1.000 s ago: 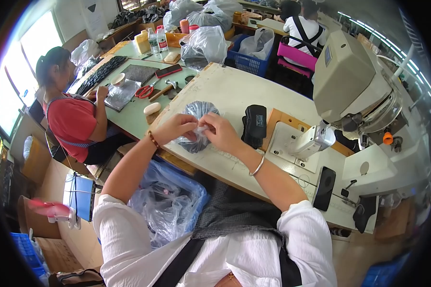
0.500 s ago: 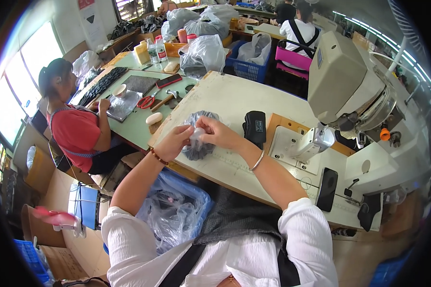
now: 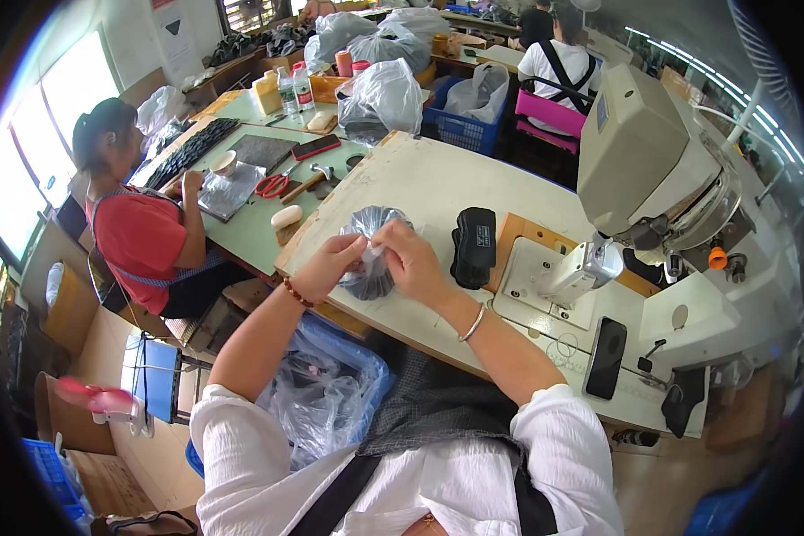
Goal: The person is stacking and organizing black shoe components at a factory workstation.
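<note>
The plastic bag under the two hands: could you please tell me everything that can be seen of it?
The plastic bag is see-through and shiny, plump and rounded, with creases running toward its gathered top. It looks dark grey inside, but what fills it cannot be told. It rests on the pale tabletop, near the table's left edge, to the left of a black bundle. The left hand and right hand pinch its gathered top and hide whether it is knotted.

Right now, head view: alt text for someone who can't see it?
The left grip and right grip pinch the top of a translucent bag on a white table. A black bundle lies right of it, then a large beige machine; at left, a co-worker in red sits at a green table.
</note>
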### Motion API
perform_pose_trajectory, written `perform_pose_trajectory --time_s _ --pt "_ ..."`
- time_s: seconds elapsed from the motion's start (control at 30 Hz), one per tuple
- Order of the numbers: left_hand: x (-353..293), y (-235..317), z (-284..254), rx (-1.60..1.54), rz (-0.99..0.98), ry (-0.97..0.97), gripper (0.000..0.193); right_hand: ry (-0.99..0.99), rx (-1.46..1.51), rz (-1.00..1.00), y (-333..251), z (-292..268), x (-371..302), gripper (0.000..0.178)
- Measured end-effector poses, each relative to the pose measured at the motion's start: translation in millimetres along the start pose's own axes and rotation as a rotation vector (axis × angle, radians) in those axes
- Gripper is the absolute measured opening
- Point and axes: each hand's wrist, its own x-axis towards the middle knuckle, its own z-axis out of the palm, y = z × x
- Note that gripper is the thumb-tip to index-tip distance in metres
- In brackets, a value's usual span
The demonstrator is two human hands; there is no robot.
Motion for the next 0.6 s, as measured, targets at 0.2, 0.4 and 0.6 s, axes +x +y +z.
perform_pose_trajectory --time_s 0.2,0.4,0.6 --pt "7 0 9 0.120 -0.057 0.014 0.035 -0.013 -0.026 0.031 1 -1 13 0.024" --pt "9 -9 16 -0.114 0.004 0.126 0.026 0.018 -0.031 0.126 4 8 5 0.022" --pt "3 -2 36 -0.424 0.062 0.215 0.018 0.132 0.243 0.231 1 24 -20 0.021"
